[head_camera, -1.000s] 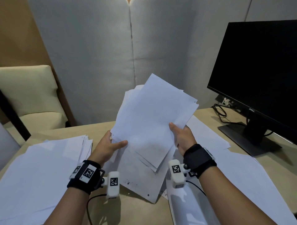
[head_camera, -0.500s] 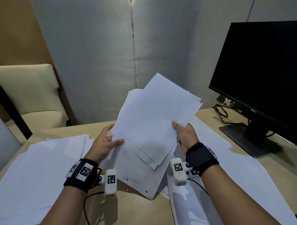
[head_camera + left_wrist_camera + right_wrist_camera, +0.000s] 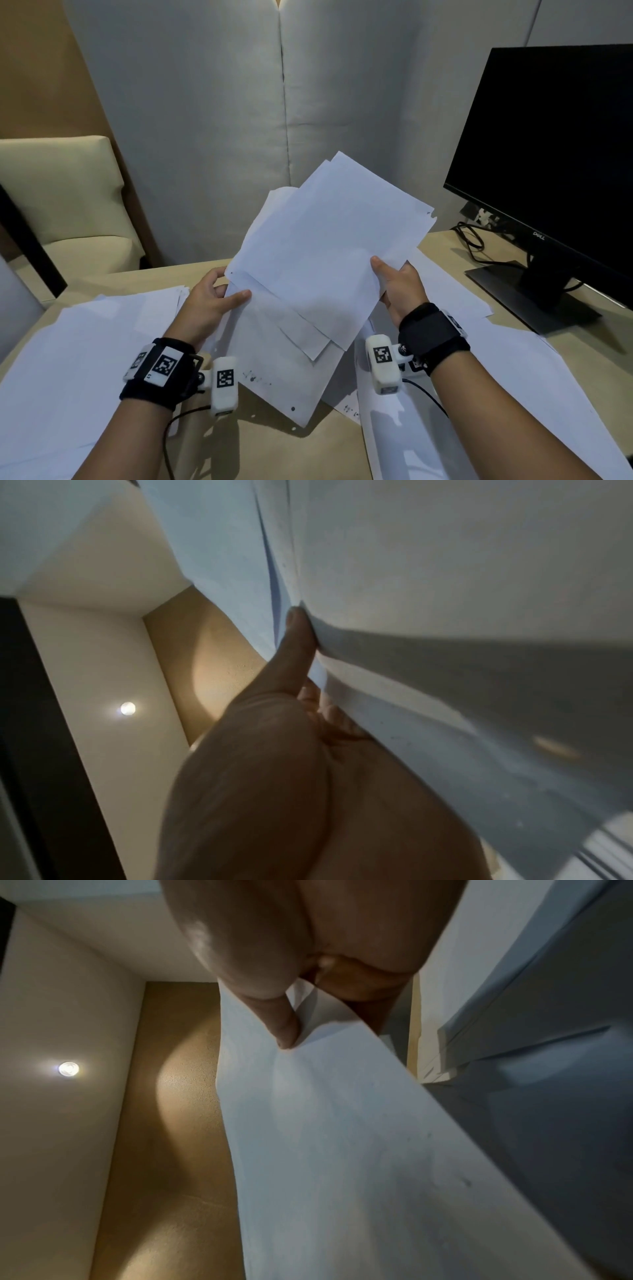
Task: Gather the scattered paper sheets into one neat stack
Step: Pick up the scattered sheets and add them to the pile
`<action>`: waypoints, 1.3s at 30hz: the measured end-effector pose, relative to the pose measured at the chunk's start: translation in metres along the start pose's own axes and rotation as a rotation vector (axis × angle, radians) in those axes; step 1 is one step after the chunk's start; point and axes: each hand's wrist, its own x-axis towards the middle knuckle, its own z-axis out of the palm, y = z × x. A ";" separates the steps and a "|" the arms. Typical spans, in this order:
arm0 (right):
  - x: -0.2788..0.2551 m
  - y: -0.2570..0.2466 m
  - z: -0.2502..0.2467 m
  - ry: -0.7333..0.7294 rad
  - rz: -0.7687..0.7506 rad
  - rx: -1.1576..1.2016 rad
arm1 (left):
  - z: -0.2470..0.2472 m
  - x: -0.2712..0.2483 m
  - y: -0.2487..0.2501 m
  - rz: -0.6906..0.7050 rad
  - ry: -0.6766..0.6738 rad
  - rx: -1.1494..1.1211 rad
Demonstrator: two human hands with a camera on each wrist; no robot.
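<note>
both hands pinching a messy bundle of paper sheets (image 3: 318, 260) above the counter (image 3: 274, 445), left hand (image 3: 209, 305) and right hand (image 3: 399, 284) at opposite edges

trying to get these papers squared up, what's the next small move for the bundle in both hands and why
Probably stand the held sheets on edge and tap them on the table. The left hand and right hand each pinch a side, yet the sheets are fanned, corners sticking out at different angles, so they need aligning before joining the loose sheets.

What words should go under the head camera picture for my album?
Two hands, left hand and right hand, hold an uneven bundle of papers above a desk beside a dark monitor.
</note>
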 end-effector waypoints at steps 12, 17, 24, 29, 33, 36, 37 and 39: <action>0.009 0.013 -0.017 0.092 0.102 0.029 | -0.046 -0.001 0.038 0.215 0.137 -0.238; 0.012 0.032 -0.019 0.083 0.215 -0.132 | -0.052 -0.006 0.043 0.237 0.218 -0.298; 0.013 0.028 -0.009 0.009 0.191 -0.396 | -0.071 -0.009 0.058 0.280 0.312 -0.479; 0.013 0.022 0.001 -0.028 0.160 -0.506 | -0.097 -0.007 0.076 0.362 0.281 -0.596; 0.008 0.021 0.018 -0.092 0.123 -0.516 | -0.100 -0.007 0.100 0.486 0.162 -0.627; 0.001 0.015 0.034 -0.153 0.116 -0.417 | -0.087 -0.009 0.116 0.517 0.065 -0.663; -0.002 0.012 0.039 -0.186 0.118 -0.356 | -0.080 -0.008 0.118 0.505 0.020 -0.677; -0.008 0.006 0.048 -0.257 0.139 -0.202 | -0.065 -0.007 0.112 0.429 -0.035 -0.671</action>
